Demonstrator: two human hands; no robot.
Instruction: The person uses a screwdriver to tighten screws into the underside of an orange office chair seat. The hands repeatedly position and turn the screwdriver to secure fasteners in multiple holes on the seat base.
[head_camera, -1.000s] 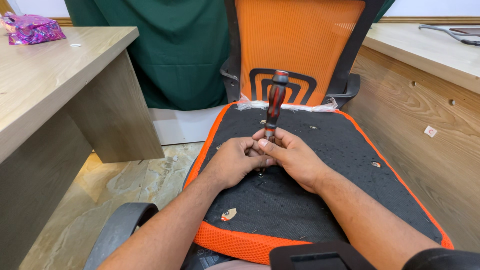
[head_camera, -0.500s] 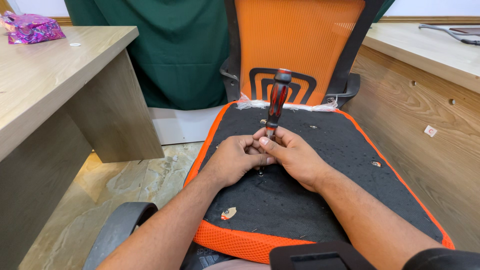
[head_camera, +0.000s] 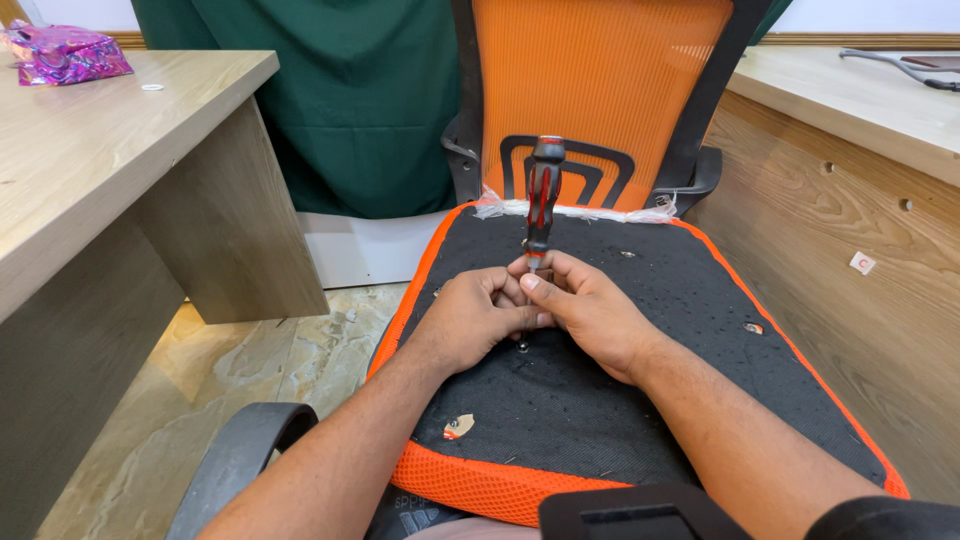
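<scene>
You're standing the red-and-black screwdriver (head_camera: 543, 197) upright on the black seat cushion (head_camera: 640, 400), your left hand (head_camera: 475, 318) and right hand (head_camera: 590, 305) pressed together and clamped around its shaft. Its tip is sitting at a small metal fastener (head_camera: 522, 347), which looks not yet driven home.
</scene>
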